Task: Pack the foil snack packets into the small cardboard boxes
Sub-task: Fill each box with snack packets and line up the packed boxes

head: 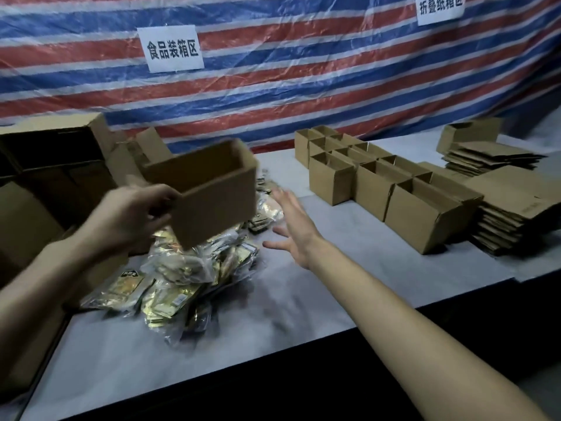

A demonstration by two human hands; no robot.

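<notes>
Risk: brown cardboard box [212, 192], pinched at one wall by left hand [130, 217], may be dropped (right hand [293, 229] spread, empty).

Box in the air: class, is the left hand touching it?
Touching. The head view shows the left hand gripping the box at its near corner, with no gap between them.

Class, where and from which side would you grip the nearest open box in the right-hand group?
Pinch its near top rim, from above on the table-edge side: the nearest open box stands upright with its top open, while neighbouring boxes and the flat cardboard stack crowd its far sides.
</notes>
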